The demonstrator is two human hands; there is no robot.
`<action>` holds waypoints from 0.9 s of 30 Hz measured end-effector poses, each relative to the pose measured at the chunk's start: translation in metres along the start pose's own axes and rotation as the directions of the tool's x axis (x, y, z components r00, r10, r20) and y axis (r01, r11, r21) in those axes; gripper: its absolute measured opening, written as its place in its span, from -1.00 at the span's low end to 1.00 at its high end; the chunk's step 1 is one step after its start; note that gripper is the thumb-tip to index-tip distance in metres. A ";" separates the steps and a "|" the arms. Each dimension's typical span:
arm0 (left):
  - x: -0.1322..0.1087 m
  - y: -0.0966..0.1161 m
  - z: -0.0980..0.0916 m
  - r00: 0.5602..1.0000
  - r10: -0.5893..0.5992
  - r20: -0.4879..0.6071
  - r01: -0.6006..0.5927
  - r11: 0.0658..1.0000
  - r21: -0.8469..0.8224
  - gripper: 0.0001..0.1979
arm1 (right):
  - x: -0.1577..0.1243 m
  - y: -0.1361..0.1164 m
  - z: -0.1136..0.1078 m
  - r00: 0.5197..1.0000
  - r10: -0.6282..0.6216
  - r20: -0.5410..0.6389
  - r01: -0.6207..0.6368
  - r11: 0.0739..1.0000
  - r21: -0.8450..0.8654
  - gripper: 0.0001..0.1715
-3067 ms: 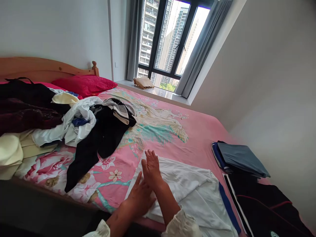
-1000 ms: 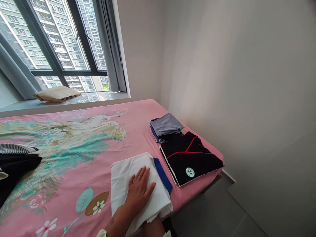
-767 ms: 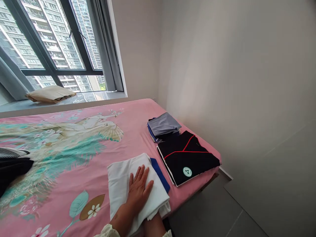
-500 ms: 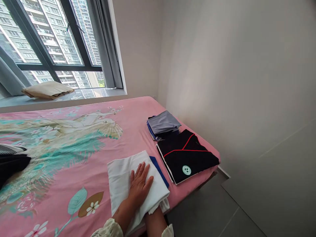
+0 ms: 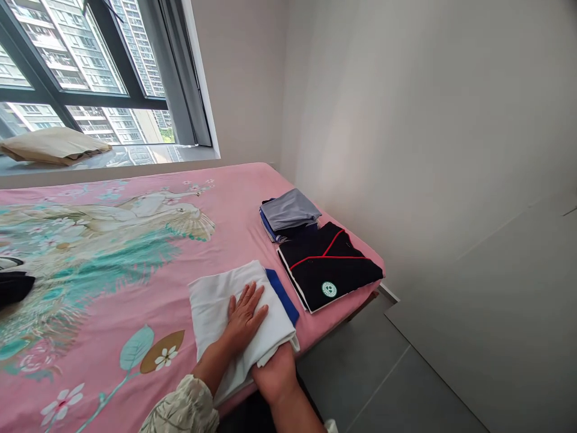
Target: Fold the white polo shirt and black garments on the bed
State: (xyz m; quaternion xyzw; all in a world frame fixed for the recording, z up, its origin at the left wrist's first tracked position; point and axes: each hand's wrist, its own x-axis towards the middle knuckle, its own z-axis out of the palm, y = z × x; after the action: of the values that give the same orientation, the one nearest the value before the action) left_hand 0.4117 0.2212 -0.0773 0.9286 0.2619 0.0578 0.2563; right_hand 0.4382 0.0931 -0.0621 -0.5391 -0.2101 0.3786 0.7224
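A folded white cloth [image 5: 216, 297], perhaps a garment, lies near the front edge of the bed. My left hand [image 5: 244, 320] rests flat on top of it with the fingers stretched out. Under the cloth's near right corner reaches my right hand [image 5: 276, 371]; its fingers are hidden by the fabric. Part of a blue folded cloth [image 5: 283, 297] sticks out from beneath the white one on the right. Just beyond it lies a folded black garment [image 5: 333, 267] with red trim and a round pale badge.
Behind the black garment sits a stack of folded clothes [image 5: 291, 210] with a grey piece on top. A pink patterned sheet [image 5: 238, 198] covers the bed. Dark clothing [image 5: 15, 285] is at the left edge, and a beige cushion [image 5: 54, 144] lies on the windowsill.
The view has shifted, so everything sits a little further left and higher. My right hand now shows more of its back at the cloth's edge. The left hand still lies flat on top.
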 end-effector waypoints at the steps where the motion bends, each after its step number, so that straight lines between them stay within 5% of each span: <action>1: -0.001 0.000 0.002 1.000 0.012 0.009 -0.012 1.000 0.025 -0.45 | -0.010 0.002 -0.005 0.997 0.072 0.014 -0.073 0.994 0.078 -0.43; 5: -0.002 0.005 0.006 0.999 0.030 0.015 -0.032 0.990 0.135 -0.35 | -0.054 0.015 -0.028 0.945 0.307 0.108 -0.323 0.840 0.437 -0.25; 9: -0.008 0.016 -0.008 0.995 0.013 0.099 -0.024 0.993 0.117 -0.28 | -0.070 0.023 -0.037 0.958 0.272 0.086 -0.274 0.793 0.544 -0.63; 15: -0.064 0.021 -0.027 0.939 0.216 0.266 -0.268 0.948 0.174 -0.11 | -0.054 0.023 -0.026 0.927 0.374 -0.039 -0.308 0.815 0.491 -0.69; 19: -0.092 0.011 -0.017 0.960 0.193 0.204 -0.248 0.925 0.289 -0.17 | -0.049 0.021 -0.023 0.897 0.424 -0.120 -0.364 0.866 0.343 -0.59; 27: -0.097 0.002 -0.011 0.975 0.204 0.094 -0.222 0.931 0.290 -0.47 | -0.050 0.021 -0.018 0.892 0.433 -0.129 -0.425 0.901 0.085 -0.48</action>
State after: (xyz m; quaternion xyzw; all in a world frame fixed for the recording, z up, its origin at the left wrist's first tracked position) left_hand 0.3266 0.1749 -0.0642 0.9809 0.1574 0.0162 0.1134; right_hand 0.4131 0.0465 -0.0822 -0.5782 -0.0227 0.4943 0.6487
